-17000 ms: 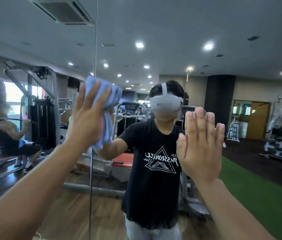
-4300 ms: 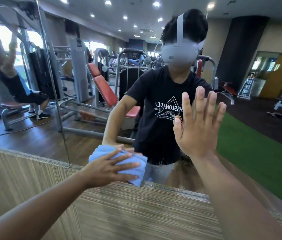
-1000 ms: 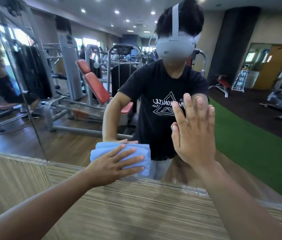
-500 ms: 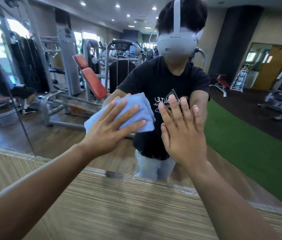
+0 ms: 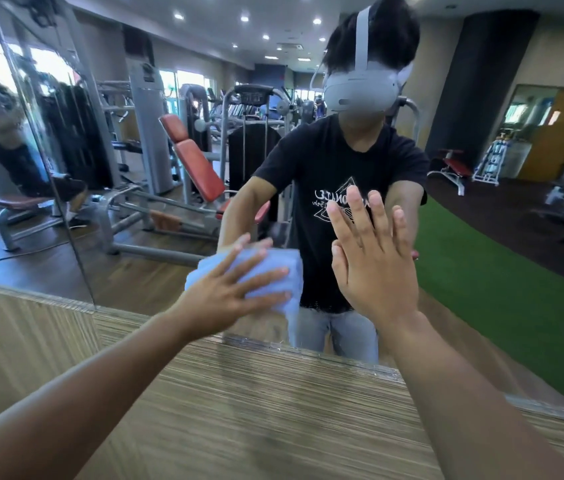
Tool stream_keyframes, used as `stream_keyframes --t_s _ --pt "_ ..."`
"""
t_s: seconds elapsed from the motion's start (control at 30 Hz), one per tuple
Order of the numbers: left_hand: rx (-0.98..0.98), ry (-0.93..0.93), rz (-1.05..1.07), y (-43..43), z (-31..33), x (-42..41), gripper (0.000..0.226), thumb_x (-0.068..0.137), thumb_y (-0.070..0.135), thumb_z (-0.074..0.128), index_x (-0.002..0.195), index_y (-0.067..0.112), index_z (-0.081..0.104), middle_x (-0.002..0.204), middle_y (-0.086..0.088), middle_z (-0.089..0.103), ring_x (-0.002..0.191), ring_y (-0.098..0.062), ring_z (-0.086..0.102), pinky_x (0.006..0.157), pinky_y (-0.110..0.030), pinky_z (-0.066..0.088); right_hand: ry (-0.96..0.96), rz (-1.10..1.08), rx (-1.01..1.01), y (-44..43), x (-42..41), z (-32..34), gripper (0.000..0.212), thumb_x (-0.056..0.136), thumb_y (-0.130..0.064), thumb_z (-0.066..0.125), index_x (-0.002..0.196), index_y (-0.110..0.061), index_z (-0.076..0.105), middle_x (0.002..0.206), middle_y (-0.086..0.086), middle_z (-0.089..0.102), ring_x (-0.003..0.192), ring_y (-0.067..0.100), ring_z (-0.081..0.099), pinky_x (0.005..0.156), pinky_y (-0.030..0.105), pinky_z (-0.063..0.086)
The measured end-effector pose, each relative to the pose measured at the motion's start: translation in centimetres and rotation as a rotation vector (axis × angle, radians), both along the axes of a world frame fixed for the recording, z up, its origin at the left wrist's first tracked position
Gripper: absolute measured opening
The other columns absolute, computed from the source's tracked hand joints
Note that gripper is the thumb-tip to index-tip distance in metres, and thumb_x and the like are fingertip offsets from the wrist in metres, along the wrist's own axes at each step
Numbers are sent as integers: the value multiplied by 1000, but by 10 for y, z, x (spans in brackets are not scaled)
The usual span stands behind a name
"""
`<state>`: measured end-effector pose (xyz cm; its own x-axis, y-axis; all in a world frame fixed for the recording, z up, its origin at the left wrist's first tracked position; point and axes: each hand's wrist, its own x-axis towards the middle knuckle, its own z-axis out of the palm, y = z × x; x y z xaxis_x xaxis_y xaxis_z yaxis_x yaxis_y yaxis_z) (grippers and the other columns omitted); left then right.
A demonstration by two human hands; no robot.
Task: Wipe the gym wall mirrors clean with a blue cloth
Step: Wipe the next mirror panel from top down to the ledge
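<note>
1. Cloth point(image 5: 275, 271): blue, bunched, lying against the mirror point(image 5: 142, 258) low down, just above the glass's bottom edge. Its outline is smeared by blur, so folds cannot be made out.
2. Left hand point(image 5: 225, 296): laid over the cloth, pressing it to the glass. Fingers point(image 5: 259, 273) are straight and spread wide, not curled round the fabric. The thumb is up near the cloth's top edge. The hand covers the cloth's left part.
3. Right hand point(image 5: 374, 268): raised flat before the mirror, just right of the cloth and holding nothing. Fingers point(image 5: 360, 216) are straight, pointing up and slightly parted. The palm faces the glass. Actual contact lies behind the hand and cannot be confirmed.
4. Reflection point(image 5: 339, 161): a person in a black T-shirt and grey headset, with arms reaching forward. The reflected hands are almost wholly hidden behind the real ones.
5. Panel point(image 5: 239, 393): striped wood-grain surface below the mirror. Both forearms cross it, cut off at the frame's lower edge.
6. Seam point(image 5: 65, 216): a vertical joint between mirror panes, left of the cloth.
7. Background in the glass: weight machines, a red-padded bench point(image 5: 197, 168) and green turf point(image 5: 502, 289). Far details are soft.
</note>
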<state>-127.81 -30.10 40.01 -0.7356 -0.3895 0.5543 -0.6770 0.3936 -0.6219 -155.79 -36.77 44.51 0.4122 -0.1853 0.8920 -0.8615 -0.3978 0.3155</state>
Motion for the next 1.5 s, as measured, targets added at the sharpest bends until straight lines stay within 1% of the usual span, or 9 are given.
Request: stream_keyframes --t_s 0.17,0.37,0.5,0.67,0.83,1.07,1.2,1.37,1.5 --pt "-154 237 -38 -15 84 -21 62 84 -4 60 141 20 58 153 -15 41 144 -46 29 120 -60 21 9 -2 -12 -4 2 -2 64 105 -29 44 164 -21 20 170 8 13 157 30 11 128 51 4" --pt "-187 363 -88 -25 37 -33 55 91 -1 59 140 22 58 153 -11 41 145 -40 31 115 -61 31 -21 2 -36 -6 6 -3 64 103 -27 46 163 -21 25 169 8 15 156 32 15 128 52 5" --pt "-64 221 -61 -18 -41 -29 54 99 2 44 147 27 51 157 -3 37 149 -34 26 121 -57 21 -30 17 -34 -6 7 -3 65 102 -24 48 163 -21 26 169 8 17 155 33 17 128 52 5" --pt "101 -112 -16 -1 -102 -14 55 102 3 32 146 31 51 160 4 37 144 -27 41 125 -52 15 -22 8 -27 -4 6 -3 64 103 -26 46 163 -22 25 170 7 14 156 33 15 127 52 5" --pt "67 -133 -29 -4 -47 -4 48 106 11 34 146 32 50 160 0 36 147 -35 32 122 -61 15 -36 17 -20 -6 7 -5 64 103 -25 45 163 -22 25 169 6 14 156 33 16 127 54 9" --pt "-74 236 -53 -14 46 -22 52 96 -1 53 142 24 53 152 -12 45 143 -44 32 118 -62 27 -38 32 -29 -7 7 -4 67 100 -23 51 163 -21 28 169 8 18 155 33 17 127 53 7" --pt "-10 250 -23 -11 -13 -25 59 97 -3 43 148 27 49 158 -5 36 147 -38 29 120 -58 25 -40 26 -31 -6 7 -3 66 100 -23 51 162 -20 29 168 8 18 155 34 18 127 54 8" --pt "123 -32 19 4 -111 -16 66 92 0 44 151 31 45 161 2 35 149 -29 29 125 -50 15 -35 27 -15 -6 6 -4 63 103 -26 46 163 -22 26 169 7 16 156 32 15 128 52 6" --pt "157 -54 41 9 -116 -2 59 101 2 32 149 32 47 160 5 36 150 -25 28 123 -49 22 -34 34 -29 -8 5 -5 63 103 -27 47 163 -22 27 169 6 17 155 32 18 127 52 8"
